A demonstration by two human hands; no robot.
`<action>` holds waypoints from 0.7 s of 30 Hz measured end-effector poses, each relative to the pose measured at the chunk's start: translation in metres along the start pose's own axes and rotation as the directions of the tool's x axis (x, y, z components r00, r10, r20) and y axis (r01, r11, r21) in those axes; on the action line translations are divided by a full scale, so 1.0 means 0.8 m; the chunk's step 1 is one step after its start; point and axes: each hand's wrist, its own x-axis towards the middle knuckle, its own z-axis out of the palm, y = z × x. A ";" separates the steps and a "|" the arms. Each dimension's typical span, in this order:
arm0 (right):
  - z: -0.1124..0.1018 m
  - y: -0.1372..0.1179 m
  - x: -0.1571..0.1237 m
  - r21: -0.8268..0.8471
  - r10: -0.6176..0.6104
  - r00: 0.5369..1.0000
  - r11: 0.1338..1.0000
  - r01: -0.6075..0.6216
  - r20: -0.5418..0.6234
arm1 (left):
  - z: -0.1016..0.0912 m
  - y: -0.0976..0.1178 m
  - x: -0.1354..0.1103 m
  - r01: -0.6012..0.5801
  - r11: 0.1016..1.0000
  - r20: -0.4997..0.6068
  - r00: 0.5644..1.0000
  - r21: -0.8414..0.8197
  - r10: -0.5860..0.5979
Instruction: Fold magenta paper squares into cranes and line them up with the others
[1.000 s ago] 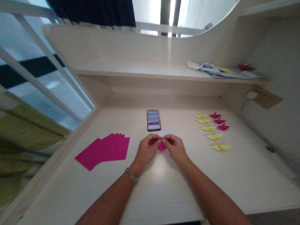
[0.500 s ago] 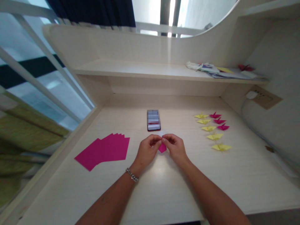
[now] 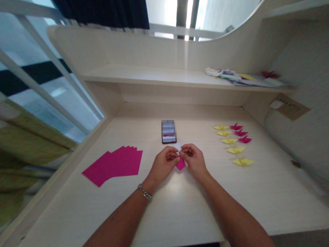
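Both of my hands meet at the middle of the pale wooden desk (image 3: 180, 206), pinching a small folded piece of magenta paper (image 3: 180, 164). My left hand (image 3: 163, 164) holds its left side with curled fingers; a metal bracelet is on that wrist. My right hand (image 3: 194, 159) grips the right side, fingers bent over the paper's top. Most of the paper is hidden between the fingers; only its lower corner shows.
A fan of magenta paper sheets (image 3: 114, 165) lies to the left. A phone (image 3: 169, 132) lies just beyond my hands. Several yellow (image 3: 235, 150) and magenta (image 3: 241, 132) folded cranes sit in rows at the right. The shelf above carries papers (image 3: 241, 79).
The folded paper has turned slightly, its lower corner now pointing more to the right. My hands stay at the same spot, fingers shifted a little.
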 end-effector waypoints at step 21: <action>0.001 0.007 -0.005 -0.184 0.192 0.955 0.971 -0.152 0.226 | -0.016 -0.001 0.011 0.058 0.986 -0.151 0.988 0.155 -0.034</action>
